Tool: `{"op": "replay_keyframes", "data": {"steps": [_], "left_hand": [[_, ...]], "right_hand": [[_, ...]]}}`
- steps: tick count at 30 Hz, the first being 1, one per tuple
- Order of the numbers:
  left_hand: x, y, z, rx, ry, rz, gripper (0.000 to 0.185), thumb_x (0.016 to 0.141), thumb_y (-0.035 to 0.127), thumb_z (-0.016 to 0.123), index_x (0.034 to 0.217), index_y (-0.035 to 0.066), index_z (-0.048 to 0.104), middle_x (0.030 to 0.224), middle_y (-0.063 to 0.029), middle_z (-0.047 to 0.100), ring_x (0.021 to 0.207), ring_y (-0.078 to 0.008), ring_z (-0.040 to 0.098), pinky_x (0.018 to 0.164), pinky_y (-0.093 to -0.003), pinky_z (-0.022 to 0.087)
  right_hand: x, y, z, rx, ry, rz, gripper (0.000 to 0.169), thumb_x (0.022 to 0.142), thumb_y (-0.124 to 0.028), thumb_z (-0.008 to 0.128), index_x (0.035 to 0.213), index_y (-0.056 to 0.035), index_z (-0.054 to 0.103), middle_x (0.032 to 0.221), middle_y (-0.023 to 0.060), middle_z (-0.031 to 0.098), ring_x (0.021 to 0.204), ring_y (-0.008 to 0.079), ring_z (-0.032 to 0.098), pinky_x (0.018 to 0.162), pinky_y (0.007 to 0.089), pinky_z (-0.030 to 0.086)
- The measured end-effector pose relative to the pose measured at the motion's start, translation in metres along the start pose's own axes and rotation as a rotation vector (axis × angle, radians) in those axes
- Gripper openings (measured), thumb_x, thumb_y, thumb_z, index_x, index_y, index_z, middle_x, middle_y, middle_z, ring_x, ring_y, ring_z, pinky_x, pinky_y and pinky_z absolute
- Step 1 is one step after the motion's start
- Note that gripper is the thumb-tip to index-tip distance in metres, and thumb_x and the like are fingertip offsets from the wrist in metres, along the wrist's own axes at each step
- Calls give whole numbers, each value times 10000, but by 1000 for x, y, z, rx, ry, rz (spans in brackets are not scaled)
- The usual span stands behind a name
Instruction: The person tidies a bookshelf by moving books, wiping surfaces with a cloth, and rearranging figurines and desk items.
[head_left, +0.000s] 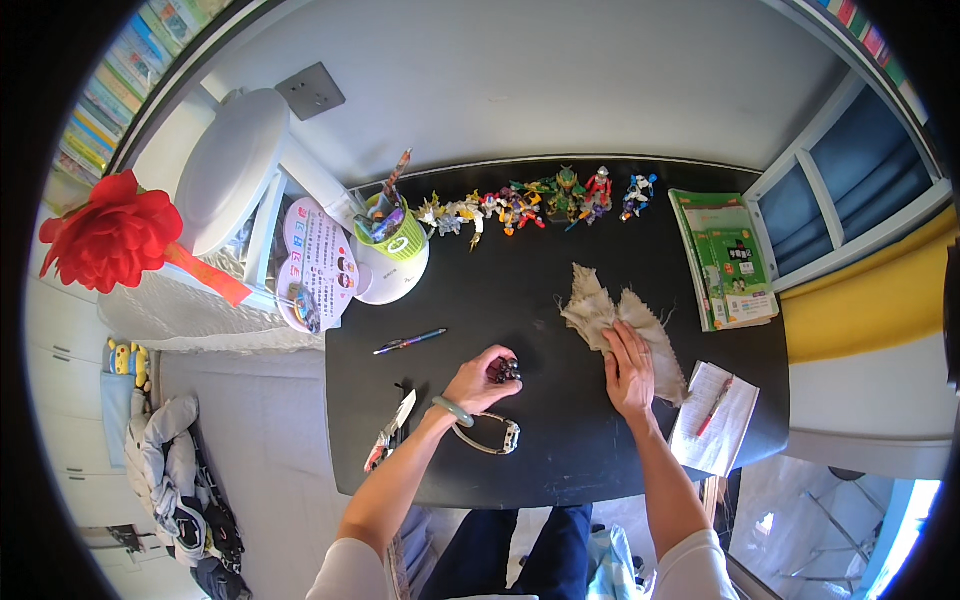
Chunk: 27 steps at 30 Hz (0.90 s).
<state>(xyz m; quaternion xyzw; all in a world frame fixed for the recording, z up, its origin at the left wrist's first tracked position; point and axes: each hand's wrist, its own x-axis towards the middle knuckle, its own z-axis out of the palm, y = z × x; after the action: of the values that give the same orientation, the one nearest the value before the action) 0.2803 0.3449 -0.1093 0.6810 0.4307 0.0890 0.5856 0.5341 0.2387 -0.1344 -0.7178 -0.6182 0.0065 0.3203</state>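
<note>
My left hand (480, 381), with a pale green bangle (454, 412) on the wrist, is curled around a cluster of shiny black beads (508, 370) above the black desk. Part of the cluster is hidden by the fingers. Just below that wrist lies a wristwatch (511, 436) with a pale strap. Farther right, my right hand (630, 367) has its fingers on the gathered middle of a frayed beige cloth (656, 341). The cloth spreads out above and to the right of the hand, and its right end meets a paper notebook (709, 427).
A pen (410, 341) and a folding knife (391, 431) lie at the left. Several toy figures (566, 195) line the back. A green pen cup (394, 232) stands on the lamp base (397, 281). Workbooks (724, 262) are stacked right; a red pen (715, 406) rests on the notebook.
</note>
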Motion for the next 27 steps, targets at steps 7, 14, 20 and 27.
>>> {"op": "replay_keyframes", "data": {"steps": [7, 14, 20, 27], "left_hand": [[-60, -4, -7, -513, -10, -24, 346, 798, 16, 677, 1105, 62, 522, 899, -17, 565, 734, -87, 542, 657, -228, 459], [-114, -7, -7, -653, 88, -107, 338, 804, -20, 656, 1105, 42, 516, 917, -28, 566, 775, -116, 561, 658, -252, 463], [-113, -5, -12, -501, 140, -115, 383, 769, 20, 712, 1102, 52, 524, 920, -5, 556, 839, -88, 566, 726, -224, 509], [-47, 36, -3, -80, 133, 47, 353, 746, 112, 738, 1048, 54, 564, 869, -7, 584, 776, -82, 575, 646, -223, 478]], "right_hand": [[20, 2, 17, -70, -64, -5, 392, 893, -174, 494, 1283, -125, 505, 1370, 113, 434, 1294, 295, 366, 1050, 415, 294], [27, -22, 29, 15, -252, -156, 415, 877, -162, 516, 1291, -178, 498, 1389, 88, 415, 1310, 242, 354, 1062, 404, 273], [-65, -52, -6, 105, -488, -190, 450, 888, -230, 513, 1333, -231, 453, 1423, 70, 376, 1342, 236, 310, 1079, 411, 267], [55, 72, 24, -346, -79, 63, 445, 927, -302, 441, 1365, -227, 411, 1461, 99, 304, 1366, 255, 234, 1126, 416, 129]]}}
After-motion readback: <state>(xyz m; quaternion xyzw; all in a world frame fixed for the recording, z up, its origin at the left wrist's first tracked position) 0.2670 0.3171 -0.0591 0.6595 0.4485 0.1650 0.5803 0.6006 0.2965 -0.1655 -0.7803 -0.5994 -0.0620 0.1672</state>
